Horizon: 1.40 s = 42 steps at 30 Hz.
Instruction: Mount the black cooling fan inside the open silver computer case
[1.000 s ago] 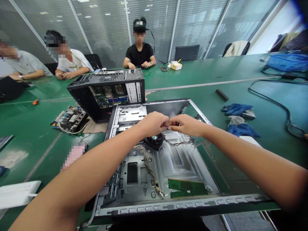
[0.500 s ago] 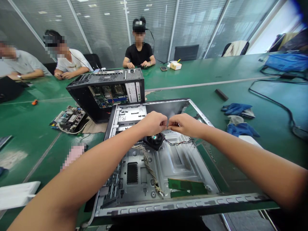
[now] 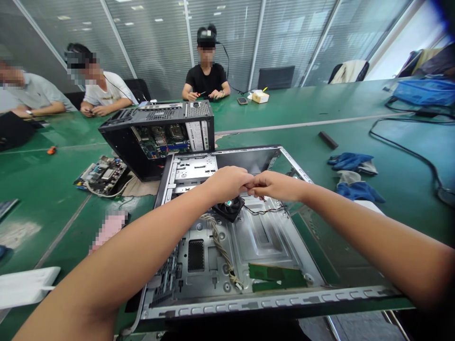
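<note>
My left hand (image 3: 231, 183) and my right hand (image 3: 272, 184) meet above an open computer case (image 3: 266, 237) that lies flat on the table. The fingers of both are closed and pressed together; what they hold, if anything, is hidden. Just below my left hand sits a black cooling fan (image 3: 229, 208) with a round label at its hub. Thin dark wires (image 3: 263, 211) run from it to the right. A twisted beige cable bundle (image 3: 220, 246) lies on the case floor. Near the front wall rest green circuit strips (image 3: 277, 275).
Behind stands a second computer case (image 3: 124, 151), its motherboard exposed. A loose motherboard (image 3: 103, 175) lies to the left, a pink object (image 3: 110, 229) nearer me. Blue gloves (image 3: 355, 189) and a dark block (image 3: 327, 140) are at right. People sit across the table, one person (image 3: 206, 78) opposite.
My hands have come together, the right moving slightly left so the fingertips now touch or overlap. The person opposite now holds a small tool with an orange part. The case and fan stay put.
</note>
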### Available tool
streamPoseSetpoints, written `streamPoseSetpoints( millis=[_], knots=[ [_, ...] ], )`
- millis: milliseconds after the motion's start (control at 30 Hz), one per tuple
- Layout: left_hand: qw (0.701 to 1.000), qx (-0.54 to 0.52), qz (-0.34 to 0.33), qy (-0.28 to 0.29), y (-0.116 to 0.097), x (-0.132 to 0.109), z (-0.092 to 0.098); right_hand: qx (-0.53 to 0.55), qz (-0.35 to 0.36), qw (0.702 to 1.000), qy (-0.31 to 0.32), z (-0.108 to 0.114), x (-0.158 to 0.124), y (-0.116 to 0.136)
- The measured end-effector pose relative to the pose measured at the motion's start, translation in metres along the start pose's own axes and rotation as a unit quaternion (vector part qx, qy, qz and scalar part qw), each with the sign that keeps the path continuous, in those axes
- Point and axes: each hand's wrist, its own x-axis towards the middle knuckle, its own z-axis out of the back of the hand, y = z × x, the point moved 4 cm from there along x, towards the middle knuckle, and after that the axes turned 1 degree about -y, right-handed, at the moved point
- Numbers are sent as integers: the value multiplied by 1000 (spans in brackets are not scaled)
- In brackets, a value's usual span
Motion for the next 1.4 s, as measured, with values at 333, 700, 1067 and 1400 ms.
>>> streamPoseSetpoints(
  millis=[333,700,1067,1400],
  knots=[
    [997,-69,31,16,6,0,-3,8,-64,998,-2,3,-4,2],
    [988,-109,85,74,8,-1,-10,-143,-5,989,-41,-2,-1,5],
    [996,-57,70,-2,6,-1,0,99,-35,994,10,-1,-2,3],
    [989,-123,59,-49,10,-2,-2,115,-59,990,-49,4,-6,7]
  ],
)
